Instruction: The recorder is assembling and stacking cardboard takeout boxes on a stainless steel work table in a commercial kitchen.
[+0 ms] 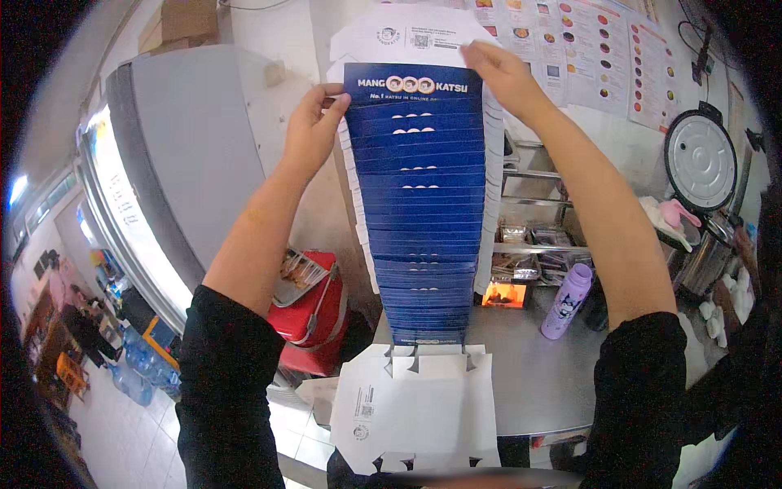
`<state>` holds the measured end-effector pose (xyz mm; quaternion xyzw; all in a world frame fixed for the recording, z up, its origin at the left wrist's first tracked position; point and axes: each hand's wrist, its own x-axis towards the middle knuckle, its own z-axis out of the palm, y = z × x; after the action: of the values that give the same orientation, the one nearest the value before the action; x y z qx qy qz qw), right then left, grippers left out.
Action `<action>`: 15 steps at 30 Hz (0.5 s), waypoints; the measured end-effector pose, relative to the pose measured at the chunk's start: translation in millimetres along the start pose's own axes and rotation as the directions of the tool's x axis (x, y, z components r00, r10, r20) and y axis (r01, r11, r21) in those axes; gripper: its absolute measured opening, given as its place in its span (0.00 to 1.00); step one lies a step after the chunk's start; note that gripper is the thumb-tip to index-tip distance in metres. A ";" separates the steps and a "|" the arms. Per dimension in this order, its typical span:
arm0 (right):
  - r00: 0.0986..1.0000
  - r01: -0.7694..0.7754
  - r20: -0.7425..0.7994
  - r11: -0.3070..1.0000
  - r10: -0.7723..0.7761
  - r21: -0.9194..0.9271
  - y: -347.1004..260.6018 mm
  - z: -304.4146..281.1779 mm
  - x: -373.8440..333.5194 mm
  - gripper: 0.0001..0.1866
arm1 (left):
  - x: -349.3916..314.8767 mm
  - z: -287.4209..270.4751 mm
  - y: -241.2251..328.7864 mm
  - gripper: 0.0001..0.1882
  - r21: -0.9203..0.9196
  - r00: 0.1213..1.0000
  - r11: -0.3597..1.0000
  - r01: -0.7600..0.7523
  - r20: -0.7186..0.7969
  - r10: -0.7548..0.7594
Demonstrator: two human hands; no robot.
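Note:
A tall stack of flat cardboard food-box blanks [419, 216], blue panels with white edges, rises in front of me, its layers overlapping like steps. At its upper end is the topmost blank [415, 80], with a blue panel and a white flap behind. My left hand [316, 122] grips that blank's left edge between thumb and fingers. On the opposite side my right hand [501, 77] has its fingers closed at the upper right edge, by the white flap. Nearest to me, below the stack, lies a white box blank [419, 403] with its unprinted side mostly showing.
A purple bottle [568, 301] stands on the metal table [533, 383] right of the stack. Farther right are a large pot [702, 253] and a round lid [700, 159]. A red cooler bag [314, 318] sits left, beside a tall grey fridge [187, 155]. Metal shelves [538, 200] stand behind.

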<state>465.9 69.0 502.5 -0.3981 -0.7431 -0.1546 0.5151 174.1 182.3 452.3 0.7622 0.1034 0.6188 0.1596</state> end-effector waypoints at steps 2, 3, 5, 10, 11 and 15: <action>0.986 0.043 -0.165 0.998 -0.036 0.039 10.6 14.7 -0.5 0.27 | 0.3 -6.4 -6.5 0.14 0.021 0.999 1.000 0.019 0.033 -0.020; 0.929 0.055 -0.370 0.996 -0.024 0.075 16.0 22.8 -2.1 0.28 | -1.0 -9.5 -9.6 0.14 -0.008 0.996 0.999 0.034 0.085 -0.033; 0.956 -0.061 -0.266 0.971 0.123 0.230 24.9 37.7 -6.8 0.32 | 0.7 -14.3 -15.4 0.13 -0.038 0.988 0.998 0.053 0.146 -0.047; 0.964 -0.185 -0.087 0.866 0.253 0.465 29.2 48.1 -19.3 0.39 | 16.5 -19.4 -20.0 0.18 -0.178 0.955 0.964 0.196 0.257 -0.147; 0.952 -0.241 -0.055 0.848 0.302 0.473 27.6 48.5 -21.8 0.39 | 19.6 -20.1 -18.7 0.19 -0.059 0.912 0.956 0.288 0.321 -0.254; 0.928 -0.178 -0.207 0.858 0.309 0.483 21.4 52.8 -17.8 0.33 | 37.0 -26.3 -12.0 0.20 -0.076 0.783 0.896 0.437 0.522 -0.338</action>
<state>450.8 108.6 460.6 -0.3321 -0.6218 0.0367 0.7084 156.8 209.6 486.3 0.8381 0.1533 0.3625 0.3778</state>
